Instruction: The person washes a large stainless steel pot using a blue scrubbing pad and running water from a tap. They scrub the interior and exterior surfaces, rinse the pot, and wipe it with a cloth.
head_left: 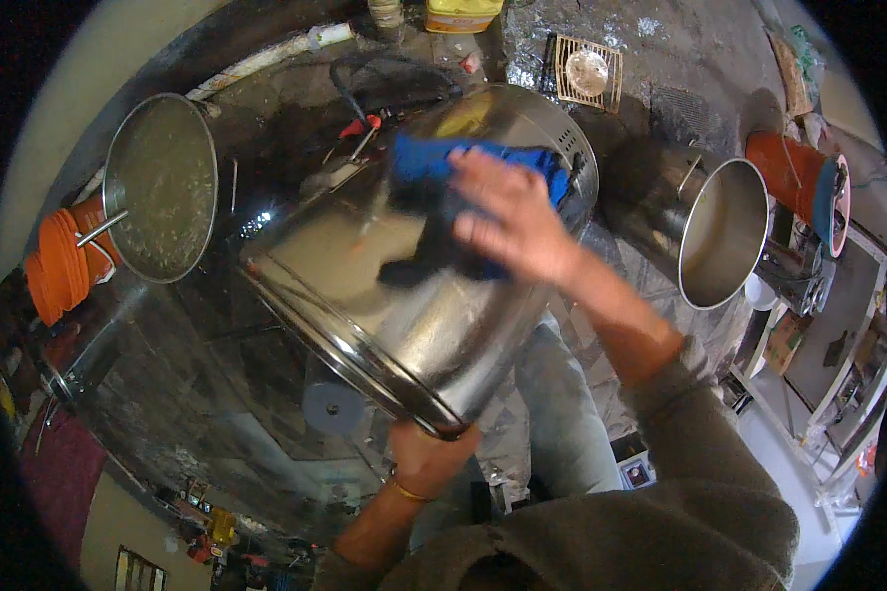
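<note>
A large, shiny stainless steel cylindrical vessel (443, 318) lies tilted before me, with a row of small slots near its far rim. My left hand (432, 454) grips its banded near edge from below; part of the fingers is hidden by the metal. Against the vessel's upper side, my right hand (514, 218) presses a blue and black cloth (432, 156), fingers spread and blurred. The cloth covers part of the steel wall. The vessel's inside cannot be seen.
At left stands a round metal-rimmed tub (160, 188) of murky liquid, beside stacked orange plastic ware (63, 266). A tall steel pot (647, 199) and an orange bucket (776, 166) are at right. Farther off lie a slatted grate (613, 77) and a white pipe (266, 63).
</note>
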Available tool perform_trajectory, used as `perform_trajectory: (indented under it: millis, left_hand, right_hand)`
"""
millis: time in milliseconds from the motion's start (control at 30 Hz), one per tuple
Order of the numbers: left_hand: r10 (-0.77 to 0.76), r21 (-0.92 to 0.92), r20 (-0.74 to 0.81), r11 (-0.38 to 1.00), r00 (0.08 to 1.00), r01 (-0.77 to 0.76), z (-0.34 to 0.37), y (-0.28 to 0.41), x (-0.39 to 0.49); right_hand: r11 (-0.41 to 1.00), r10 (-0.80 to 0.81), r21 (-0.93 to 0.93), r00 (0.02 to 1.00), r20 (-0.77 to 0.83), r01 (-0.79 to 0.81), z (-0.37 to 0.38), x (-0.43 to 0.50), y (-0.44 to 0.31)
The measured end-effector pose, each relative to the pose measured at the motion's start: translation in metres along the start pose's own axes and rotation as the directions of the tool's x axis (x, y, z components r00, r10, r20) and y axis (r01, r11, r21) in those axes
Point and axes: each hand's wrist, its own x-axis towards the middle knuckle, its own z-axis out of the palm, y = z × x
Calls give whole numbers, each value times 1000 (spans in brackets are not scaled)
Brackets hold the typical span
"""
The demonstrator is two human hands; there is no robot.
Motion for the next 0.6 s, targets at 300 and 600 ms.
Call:
perform_trajectory:
  millis: [300,600]
  left_hand:
    - [419,405,-36,836,907,-370,58,-31,-6]
    - [538,556,83,674,839,-487,61,-15,2]
  right_hand:
    - [522,853,231,507,-125,-821,-13,24,245]
    - [458,661,798,750,-11,-392,-41,-113,62]
